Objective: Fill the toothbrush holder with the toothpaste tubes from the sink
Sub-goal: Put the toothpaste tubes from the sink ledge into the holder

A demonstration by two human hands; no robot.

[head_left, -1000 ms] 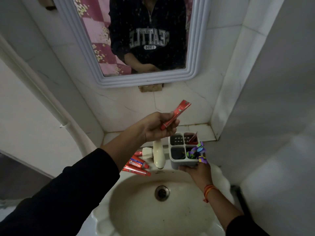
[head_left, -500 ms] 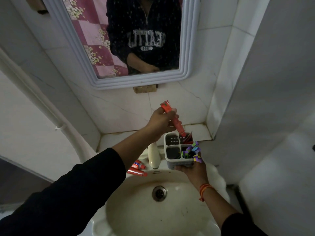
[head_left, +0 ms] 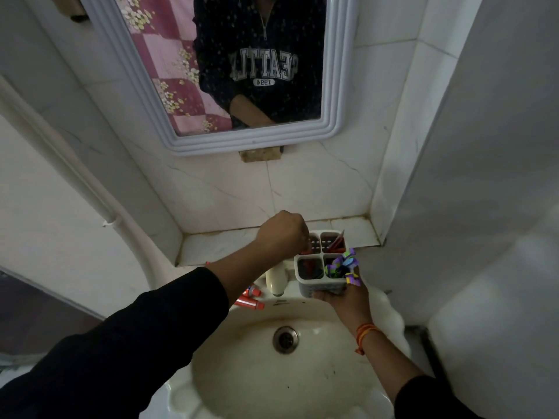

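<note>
Right hand (head_left: 344, 300) supports the white four-compartment toothbrush holder (head_left: 320, 287) from beneath, fingers curled under its base, holding it over the back rim of the sink (head_left: 302, 385) just right of the tap (head_left: 276, 279). Left hand (head_left: 282, 234) hangs over the holder's back-left compartment, fingers bunched downward onto something red at its rim; cannot tell whether the fingers are gripping it. Back-right compartment: thin red tube (head_left: 337, 243) leaning against the far wall. Front-left compartment: dark, contents unclear. Front-right compartment: purple-and-green object (head_left: 344, 264) sticking up above the rim. Two red toothpaste tubes (head_left: 249, 297) lie on the sink's back-left ledge, left of the tap, partly hidden by the left forearm. Orange thread band (head_left: 364, 332) on right wrist. Mirror (head_left: 230, 71) on the tiled wall above.
</note>
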